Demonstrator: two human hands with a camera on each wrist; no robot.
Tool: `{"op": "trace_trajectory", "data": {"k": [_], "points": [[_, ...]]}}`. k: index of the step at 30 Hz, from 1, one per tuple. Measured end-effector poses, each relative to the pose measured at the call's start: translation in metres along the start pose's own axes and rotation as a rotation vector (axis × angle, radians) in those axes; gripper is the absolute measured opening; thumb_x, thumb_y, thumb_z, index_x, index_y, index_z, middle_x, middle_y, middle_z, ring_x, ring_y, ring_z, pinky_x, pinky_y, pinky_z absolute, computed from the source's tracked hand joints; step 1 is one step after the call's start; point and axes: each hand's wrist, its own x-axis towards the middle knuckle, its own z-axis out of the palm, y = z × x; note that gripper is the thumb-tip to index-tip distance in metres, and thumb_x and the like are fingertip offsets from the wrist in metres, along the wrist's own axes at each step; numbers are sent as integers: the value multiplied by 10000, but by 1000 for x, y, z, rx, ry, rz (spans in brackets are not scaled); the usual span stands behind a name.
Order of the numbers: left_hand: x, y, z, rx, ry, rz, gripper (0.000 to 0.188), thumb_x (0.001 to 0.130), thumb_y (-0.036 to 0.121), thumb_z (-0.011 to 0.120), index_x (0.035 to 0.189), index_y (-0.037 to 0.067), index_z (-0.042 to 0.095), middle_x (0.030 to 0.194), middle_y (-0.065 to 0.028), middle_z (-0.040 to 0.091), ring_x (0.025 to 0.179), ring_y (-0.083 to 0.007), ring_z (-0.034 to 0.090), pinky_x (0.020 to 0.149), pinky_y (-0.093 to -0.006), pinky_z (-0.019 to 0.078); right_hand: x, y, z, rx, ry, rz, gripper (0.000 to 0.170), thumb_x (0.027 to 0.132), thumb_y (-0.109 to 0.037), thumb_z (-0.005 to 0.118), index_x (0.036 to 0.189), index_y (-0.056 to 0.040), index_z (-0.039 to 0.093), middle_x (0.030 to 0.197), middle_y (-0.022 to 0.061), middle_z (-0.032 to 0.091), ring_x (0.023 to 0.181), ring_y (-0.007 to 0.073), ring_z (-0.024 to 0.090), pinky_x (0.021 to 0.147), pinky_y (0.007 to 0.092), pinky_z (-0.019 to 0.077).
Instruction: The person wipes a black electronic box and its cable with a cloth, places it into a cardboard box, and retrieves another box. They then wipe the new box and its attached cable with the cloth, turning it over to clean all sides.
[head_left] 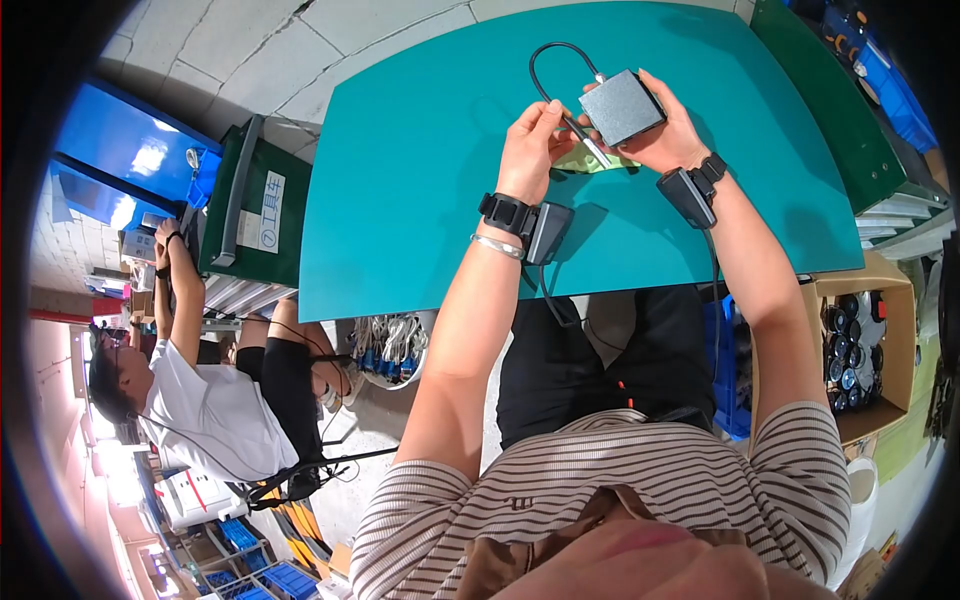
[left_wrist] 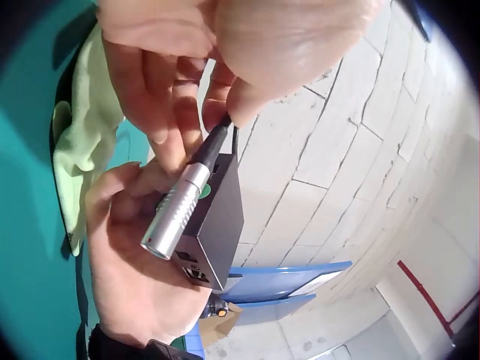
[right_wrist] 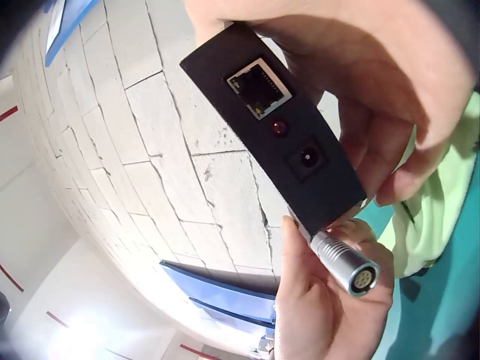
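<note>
My right hand (head_left: pixel 672 135) grips a flat dark box (head_left: pixel 622 107) above the table. In the right wrist view the box (right_wrist: pixel 274 127) shows a network socket, a red light and a round power socket. Between thumb and fingers, my left hand (head_left: pixel 530 150) pinches a black cable behind its silver round connector (left_wrist: pixel 177 214), whose end is free. The cable (head_left: pixel 545 48) loops up to a plug at the box's upper edge. A pale green cloth (head_left: pixel 590 158) lies beneath the hands.
The teal table (head_left: pixel 420 200) spans the front. A cardboard box of round dark parts (head_left: pixel 895 400) stands at the right, a tub of cables (head_left: pixel 400 370) below the table's left edge. At the left, a person in a white shirt (head_left: pixel 215 405) reaches toward a blue cabinet (head_left: pixel 140 135).
</note>
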Motion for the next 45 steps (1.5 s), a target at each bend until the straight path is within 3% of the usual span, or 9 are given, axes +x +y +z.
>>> {"op": "trace_trajectory", "data": {"k": [4, 6, 12, 19, 22, 30, 33, 36, 45], "points": [[1, -2, -3, 51, 1, 12, 164, 925, 252, 603, 944, 92, 574, 817, 13, 578, 728, -77, 582, 670, -235, 493, -1, 1, 3, 43, 62, -2, 649, 931, -558, 376, 1308, -41, 489, 1180, 148, 599, 992, 283, 603, 863, 415, 484], [1, -1, -3, 64, 6, 8, 157, 921, 241, 608, 948, 91, 573, 817, 12, 577, 730, -76, 584, 668, -234, 491, -1, -1, 0, 29, -61, 54, 643, 934, -550, 375, 1295, -31, 493, 1190, 152, 592, 990, 293, 607, 874, 430, 481], [1, 0, -7, 125, -15, -28, 124, 917, 225, 618, 934, 127, 545, 855, 18, 584, 752, -94, 594, 681, -239, 469, -3, -2, 8, 120, -37, 49, 616, 937, -528, 386, 1264, -21, 509, 1151, 168, 598, 980, 299, 613, 887, 462, 476], [0, 1, -4, 179, 22, -22, 115, 920, 218, 615, 936, 128, 545, 813, 16, 588, 749, -107, 614, 677, -245, 475, -4, -4, 8, 44, -74, 79, 632, 939, -536, 381, 1269, -14, 509, 1165, 140, 599, 1006, 284, 611, 893, 419, 483], [0, 0, -3, 146, -4, -3, 126, 930, 237, 600, 941, 120, 556, 819, 16, 592, 742, -99, 604, 682, -245, 476, -3, -1, 11, 60, 115, 16, 639, 938, -543, 380, 1277, -16, 507, 1190, 132, 594, 1021, 275, 610, 899, 396, 482], [-2, 12, -7, 42, 29, 52, 226, 963, 276, 541, 1004, 72, 629, 804, 20, 573, 712, -77, 554, 688, -242, 489, -6, -4, 7, 62, -20, 72, 582, 933, -525, 392, 1238, -50, 532, 1183, 117, 594, 1023, 295, 598, 882, 445, 480], [0, 13, -12, 11, -52, 36, 235, 951, 272, 564, 1029, 63, 640, 819, 14, 591, 699, -69, 559, 654, -221, 489, -9, -5, 12, 27, 15, 82, 620, 928, -548, 369, 1252, -45, 530, 1169, 126, 598, 1010, 291, 597, 876, 456, 473], [-1, 13, -13, 52, -52, 28, 220, 934, 266, 595, 1004, 65, 653, 818, 17, 603, 688, -67, 586, 623, -204, 481, -8, -4, 11, 123, 30, 67, 566, 929, -529, 409, 1260, -81, 510, 1218, 156, 564, 1054, 337, 583, 882, 505, 483], [0, 10, -11, 164, -2, 22, 204, 905, 276, 638, 919, 74, 661, 806, 14, 629, 692, -84, 630, 624, -219, 482, -7, -2, 12, 129, 69, 98, 539, 930, -521, 414, 1264, -107, 500, 1230, 127, 560, 1058, 321, 586, 886, 531, 471]]}}
